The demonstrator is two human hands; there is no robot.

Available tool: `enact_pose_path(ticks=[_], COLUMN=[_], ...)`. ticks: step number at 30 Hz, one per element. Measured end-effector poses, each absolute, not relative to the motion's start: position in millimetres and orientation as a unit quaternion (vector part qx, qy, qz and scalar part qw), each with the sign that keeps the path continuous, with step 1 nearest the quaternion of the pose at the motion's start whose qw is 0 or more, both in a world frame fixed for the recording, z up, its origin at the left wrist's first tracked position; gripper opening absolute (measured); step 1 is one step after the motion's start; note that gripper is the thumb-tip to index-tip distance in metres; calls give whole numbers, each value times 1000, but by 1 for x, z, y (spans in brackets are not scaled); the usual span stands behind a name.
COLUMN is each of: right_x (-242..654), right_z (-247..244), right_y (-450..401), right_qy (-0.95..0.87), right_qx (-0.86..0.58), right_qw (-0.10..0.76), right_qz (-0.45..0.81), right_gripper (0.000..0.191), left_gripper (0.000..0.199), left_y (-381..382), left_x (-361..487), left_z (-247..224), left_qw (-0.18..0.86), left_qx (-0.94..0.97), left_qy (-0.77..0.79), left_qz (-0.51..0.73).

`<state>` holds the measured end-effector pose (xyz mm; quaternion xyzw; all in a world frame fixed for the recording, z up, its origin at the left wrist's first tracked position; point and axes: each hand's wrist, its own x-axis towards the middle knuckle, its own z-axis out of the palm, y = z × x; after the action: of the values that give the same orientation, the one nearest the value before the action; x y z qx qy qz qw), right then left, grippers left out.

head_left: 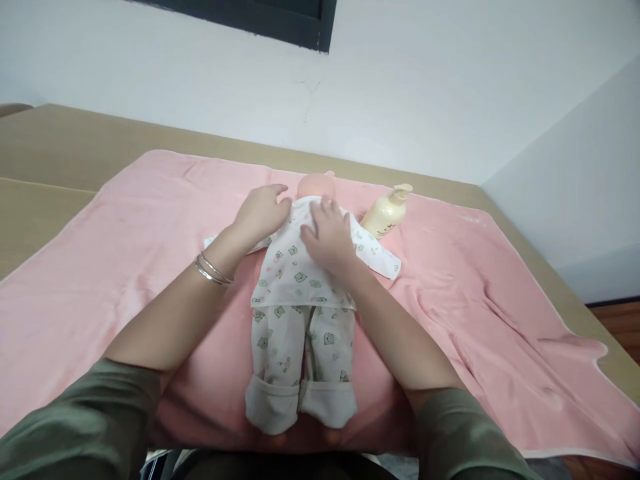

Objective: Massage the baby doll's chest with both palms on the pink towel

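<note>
A baby doll [315, 185] lies on a pink blanket [175, 200], its head toward the wall. It wears a white printed top [295, 267] and matching pants [327, 340] with turned-up cuffs. My left hand [265, 212] is beside the doll's shoulder on the left, fingers apart, holding nothing. On the upper chest of the top rests my right hand [330, 233], slightly blurred, with its fingers spread. Both sleeves of the top stretch outward, the left one partly hidden behind my left hand and wrist.
A cream pump bottle [385, 212] lies tilted on the blanket, right of the doll, close to its sleeve. The wooden table [115, 137] shows around the blanket. A white wall [400, 87] rises behind it, with a dark frame [280, 17] above.
</note>
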<state>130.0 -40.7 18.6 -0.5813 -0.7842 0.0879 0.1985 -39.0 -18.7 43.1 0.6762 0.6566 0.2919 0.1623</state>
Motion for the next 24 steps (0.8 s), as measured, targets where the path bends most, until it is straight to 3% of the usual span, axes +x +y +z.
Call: enact_pose_path(ticks=[3, 8, 14, 19, 24], right_x=[123, 126, 125, 122, 124], right_z=[22, 26, 25, 29, 13], right_y=[-49, -49, -47, -52, -44], right_qy=[-809, -809, -805, -804, -832], right_qx=[-564, -557, -566, -562, -536], right_qw=[142, 182, 129, 175, 125], right_qz=[87, 41, 124, 83, 78], right_gripper=[64, 68, 71, 73, 69], left_gripper=[52, 51, 46, 43, 43], left_y=[-15, -17, -28, -41, -65], left_x=[-46, -47, -52, -46, -26], left_z=[45, 51, 69, 77, 89], left_qw=[163, 187, 178, 175, 146], left_qx=[653, 657, 628, 654, 694], left_qy=[669, 653, 665, 638, 613], left_qz=[315, 326, 362, 367, 348])
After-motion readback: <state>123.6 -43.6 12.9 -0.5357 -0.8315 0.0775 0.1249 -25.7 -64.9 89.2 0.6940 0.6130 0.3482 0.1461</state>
